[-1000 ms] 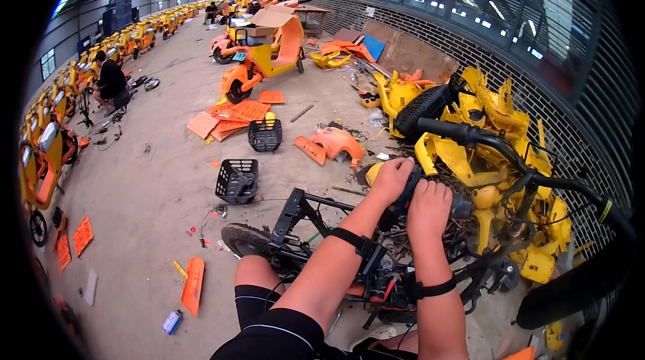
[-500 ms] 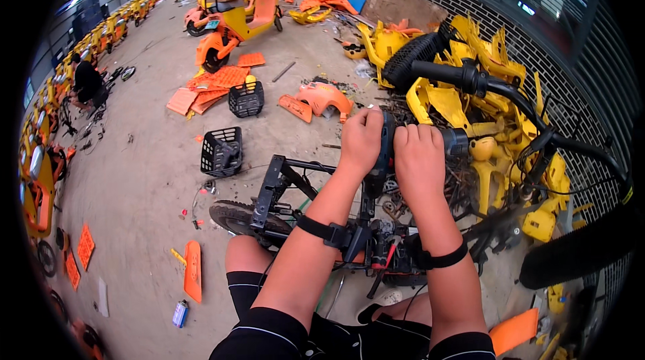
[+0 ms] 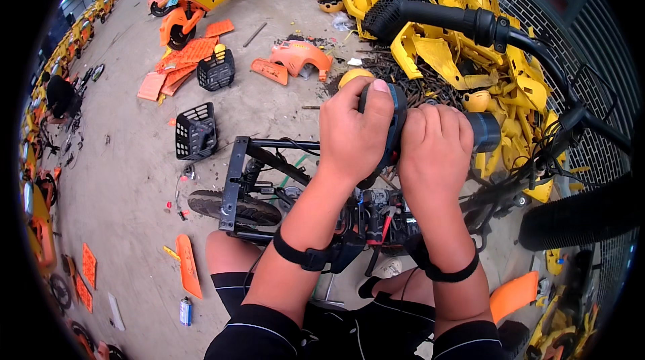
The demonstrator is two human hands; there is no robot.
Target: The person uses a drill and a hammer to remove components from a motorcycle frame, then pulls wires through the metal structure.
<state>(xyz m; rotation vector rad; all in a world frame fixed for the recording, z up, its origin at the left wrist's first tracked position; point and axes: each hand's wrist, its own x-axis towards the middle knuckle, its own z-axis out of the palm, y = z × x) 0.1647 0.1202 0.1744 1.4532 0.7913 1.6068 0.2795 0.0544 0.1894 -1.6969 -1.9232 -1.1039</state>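
Note:
Both of my hands grip a dark blue and black cordless power drill [image 3: 485, 131], held above a stripped electric scooter. My left hand [image 3: 351, 133] is closed round its left part, thumb on top. My right hand [image 3: 433, 148] wraps the middle, and the drill's thick round end sticks out to the right of my knuckles. Its working tip cannot be made out. Below lies the bare black scooter frame [image 3: 235, 182] with its rear wheel [image 3: 232, 209] at left. A red-handled tool [image 3: 387, 226] rests among the parts between my forearms. Black straps circle both forearms.
Black handlebars [image 3: 537, 43] with cables reach across the right side. Yellow body panels [image 3: 437, 58] are heaped by the brick wall. Black baskets [image 3: 196, 133], orange panels [image 3: 189, 266] and a spray can [image 3: 185, 311] lie on the floor. A person [image 3: 60, 98] crouches at far left.
The drill and both my hands have come closer and sit slightly lower right of the panels behind. My view has tilted down, so the scene sits higher and farther left. My grip is unchanged.

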